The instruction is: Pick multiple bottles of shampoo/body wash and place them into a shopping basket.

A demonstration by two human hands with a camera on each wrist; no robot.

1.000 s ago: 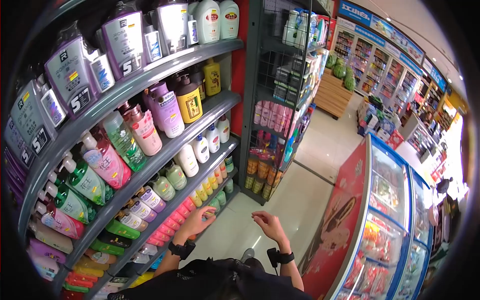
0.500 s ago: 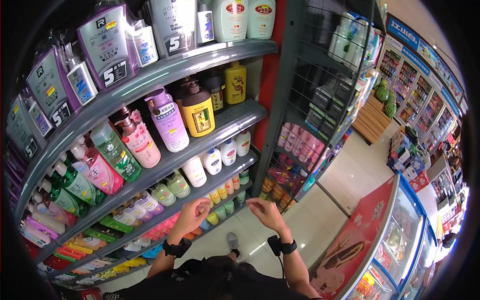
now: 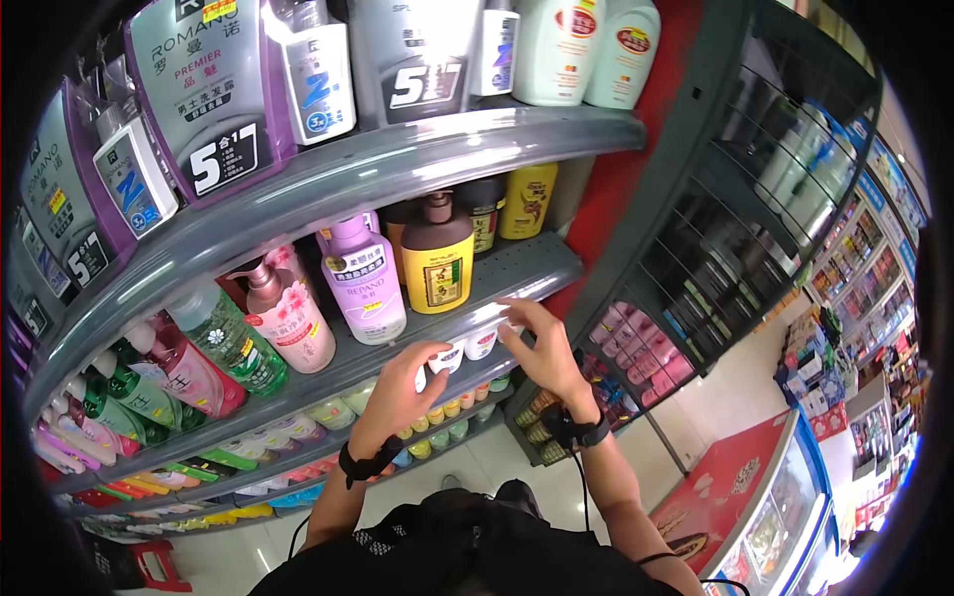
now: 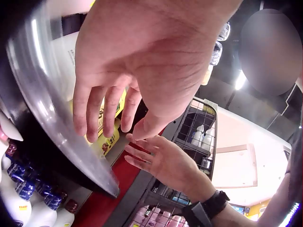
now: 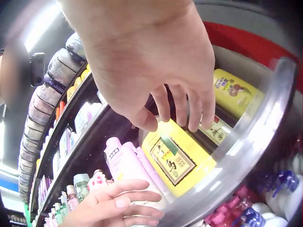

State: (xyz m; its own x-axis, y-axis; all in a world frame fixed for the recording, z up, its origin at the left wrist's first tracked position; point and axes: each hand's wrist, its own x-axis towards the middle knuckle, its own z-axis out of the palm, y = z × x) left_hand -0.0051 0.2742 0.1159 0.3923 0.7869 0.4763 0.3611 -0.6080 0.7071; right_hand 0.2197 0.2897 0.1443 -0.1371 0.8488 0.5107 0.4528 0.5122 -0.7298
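My left hand (image 3: 400,389) and right hand (image 3: 547,353) are raised before the shelf, fingers loosely bent and holding nothing. Between and beyond them stands a yellow-and-brown pump bottle (image 3: 438,273) on the middle shelf. A lilac bottle (image 3: 364,288) is left of it, and a yellow bottle (image 3: 528,204) stands farther right. In the right wrist view, the fingers of my right hand (image 5: 151,61) overlap the top of the pump bottle (image 5: 177,158), hiding its pump. The left wrist view has my left palm (image 4: 142,56) in front, with the right hand (image 4: 168,161) beyond.
A curved grey shelf edge (image 3: 427,149) runs above the bottles, with large grey-and-purple shampoo packs (image 3: 204,89) on it. A wire rack (image 3: 715,258) stands to the right. Behind at right is a red-sided freezer (image 3: 745,477). A pink pump bottle (image 3: 288,318) is further left.
Both hands have risen from over the lower shelves toward the middle shelf, the right reaching forward more. The view has moved closer to the shelf, and the yellow-and-brown bottle appears larger.
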